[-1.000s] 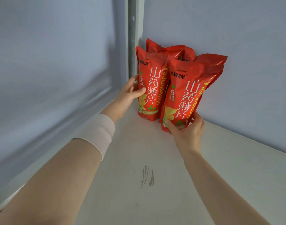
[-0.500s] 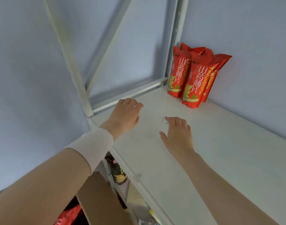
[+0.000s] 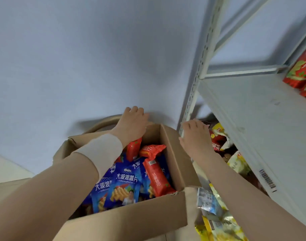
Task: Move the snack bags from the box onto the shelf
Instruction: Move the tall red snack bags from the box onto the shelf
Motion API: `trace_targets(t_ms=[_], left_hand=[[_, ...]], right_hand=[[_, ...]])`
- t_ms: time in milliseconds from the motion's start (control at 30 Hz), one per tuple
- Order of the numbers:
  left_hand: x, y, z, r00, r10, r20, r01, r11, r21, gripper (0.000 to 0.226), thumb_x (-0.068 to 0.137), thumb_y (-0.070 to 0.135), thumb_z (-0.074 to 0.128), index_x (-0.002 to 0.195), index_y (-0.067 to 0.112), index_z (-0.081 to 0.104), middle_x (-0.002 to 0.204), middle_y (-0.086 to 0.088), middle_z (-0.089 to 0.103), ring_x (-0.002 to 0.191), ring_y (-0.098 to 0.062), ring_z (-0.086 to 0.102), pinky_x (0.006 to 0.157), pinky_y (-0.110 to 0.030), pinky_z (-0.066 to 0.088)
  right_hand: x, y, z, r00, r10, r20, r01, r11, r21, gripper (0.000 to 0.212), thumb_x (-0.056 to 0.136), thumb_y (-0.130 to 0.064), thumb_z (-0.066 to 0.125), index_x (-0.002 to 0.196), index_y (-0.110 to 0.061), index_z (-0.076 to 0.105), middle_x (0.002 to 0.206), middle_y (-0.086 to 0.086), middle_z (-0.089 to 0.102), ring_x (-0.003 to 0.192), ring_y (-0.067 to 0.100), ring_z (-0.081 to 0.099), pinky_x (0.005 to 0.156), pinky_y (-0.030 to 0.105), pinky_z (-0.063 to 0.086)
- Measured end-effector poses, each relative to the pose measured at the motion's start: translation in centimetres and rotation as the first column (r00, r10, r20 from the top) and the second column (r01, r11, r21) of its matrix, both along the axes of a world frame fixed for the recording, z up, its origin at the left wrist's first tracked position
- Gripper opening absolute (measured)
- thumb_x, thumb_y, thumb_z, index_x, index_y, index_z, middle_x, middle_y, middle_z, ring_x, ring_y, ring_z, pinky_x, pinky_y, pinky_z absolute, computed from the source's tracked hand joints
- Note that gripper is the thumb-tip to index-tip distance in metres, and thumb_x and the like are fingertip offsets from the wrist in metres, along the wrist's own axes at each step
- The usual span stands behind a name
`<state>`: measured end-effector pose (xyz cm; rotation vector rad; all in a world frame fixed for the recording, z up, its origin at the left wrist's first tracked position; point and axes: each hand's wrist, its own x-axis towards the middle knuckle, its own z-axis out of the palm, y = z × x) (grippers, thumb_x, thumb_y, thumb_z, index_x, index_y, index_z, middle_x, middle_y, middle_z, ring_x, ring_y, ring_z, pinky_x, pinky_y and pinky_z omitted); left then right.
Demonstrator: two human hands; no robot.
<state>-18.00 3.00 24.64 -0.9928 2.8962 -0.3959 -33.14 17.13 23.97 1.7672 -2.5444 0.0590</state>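
Clearly the job is partway: a few red bags (image 3: 301, 70) stand on the shelf (image 3: 253, 119) at far right, many snack bags (image 3: 124, 185) lie in the box (image 3: 124, 221), and the left hand (image 3: 133, 124) and right hand (image 3: 195, 136) hover at its far end, relaxed and empty.

red bags (image 3: 301, 70) on shelf (image 3: 253, 119) cut off by right edge. left forearm (image 3: 61, 180) hides some blue bags (image 3: 124, 186) in box (image 3: 131, 221). yellow bags (image 3: 218, 228) blurred.

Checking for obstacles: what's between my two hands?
Head view: the cardboard box wall rises between the left hand and right hand.
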Motion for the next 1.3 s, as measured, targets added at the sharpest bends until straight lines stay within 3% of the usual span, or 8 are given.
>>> trace_targets(t_ms=[400,633,833,933,1067,1167,1200,1300], left_hand=[[17.4,0.5,-12.0,0.975,0.196,0.101,-0.217,0.932,0.29,0.04,0.092,0.033,0.049,0.127,0.016,0.043,0.128,-0.007,0.049,0.12,-0.027,0.044,0.098,-0.039,0.036],[15.0,-1.4,-18.8,0.954,0.291,0.077,-0.29,0.824,0.486,0.042,0.092,0.033,0.05,0.129,0.017,0.043,0.127,-0.005,0.05,0.119,-0.025,0.046,0.096,-0.035,0.038],[10.5,-5.1,-24.4,0.902,0.43,0.046,-0.36,0.688,0.63,0.048,0.092,0.036,0.05,0.136,0.018,0.037,0.13,-0.004,0.049,0.123,-0.024,0.044,0.099,-0.037,0.038],[9.4,-6.2,-26.3,0.888,0.456,0.061,-0.375,0.642,0.669,0.049,0.092,0.037,0.05,0.135,0.018,0.038,0.131,-0.004,0.049,0.122,-0.024,0.045,0.099,-0.038,0.038],[9.1,-8.1,-28.3,0.863,0.503,0.048,-0.419,0.66,0.624,0.048,0.091,0.036,0.053,0.133,0.017,0.04,0.128,-0.006,0.049,0.12,-0.026,0.045,0.096,-0.038,0.038],[10.8,-9.8,-29.8,0.696,0.716,-0.06,-0.578,0.608,0.544,0.049,0.086,0.033,0.061,0.124,0.007,0.046,0.122,-0.016,0.05,0.114,-0.034,0.047,0.091,-0.044,0.04],[11.5,-10.2,-30.3,0.555,0.827,-0.085,-0.661,0.501,0.559,0.053,0.084,0.034,0.064,0.122,0.002,0.045,0.123,-0.02,0.048,0.115,-0.037,0.045,0.092,-0.047,0.039],[12.8,-11.5,-31.1,-0.083,0.995,-0.049,-0.661,-0.018,0.75,0.078,0.079,0.041,0.07,0.131,-0.002,0.032,0.138,-0.025,0.032,0.129,-0.042,0.029,0.107,-0.047,0.025]], right_hand=[[13.9,-1.5,-13.4,0.992,-0.014,0.129,-0.021,0.962,0.271,0.049,0.093,-0.037,0.047,0.136,-0.017,0.036,0.138,0.005,0.044,0.128,0.023,0.038,0.106,0.036,0.031],[13.4,-3.6,-18.9,0.94,-0.201,0.275,0.093,0.928,0.362,0.052,0.089,-0.044,0.053,0.131,-0.017,0.039,0.134,0.004,0.047,0.123,0.024,0.044,0.099,0.035,0.038],[10.5,-7.6,-23.9,0.735,-0.474,0.485,0.315,0.872,0.375,0.06,0.082,-0.05,0.061,0.127,-0.013,0.046,0.125,0.007,0.054,0.114,0.026,0.051,0.094,0.038,0.046],[9.7,-8.0,-25.8,0.692,-0.555,0.461,0.376,0.823,0.426,0.065,0.078,-0.051,0.065,0.128,-0.014,0.045,0.126,0.009,0.052,0.115,0.027,0.05,0.095,0.04,0.046],[9.2,-7.5,-28.3,0.73,-0.603,0.321,0.374,0.746,0.551,0.081,0.074,-0.053,0.069,0.135,-0.013,0.034,0.135,0.012,0.042,0.123,0.03,0.042,0.099,0.042,0.04],[8.9,-7.4,-29.8,0.724,-0.636,0.268,0.375,0.689,0.62,0.092,0.071,-0.05,0.073,0.14,-0.018,0.021,0.14,0.014,0.031,0.128,0.032,0.035,0.102,0.047,0.037],[8.9,-7.4,-30.3,0.712,-0.65,0.264,0.379,0.673,0.635,0.096,0.071,-0.049,0.073,0.142,-0.021,0.016,0.14,0.015,0.028,0.129,0.033,0.034,0.102,0.048,0.036],[8.8,-7.3,-31.5,0.694,-0.678,0.243,0.397,0.642,0.656,0.103,0.072,-0.046,0.073,0.145,-0.025,0.004,0.14,0.017,0.026,0.128,0.035,0.033,0.101,0.05,0.036]])
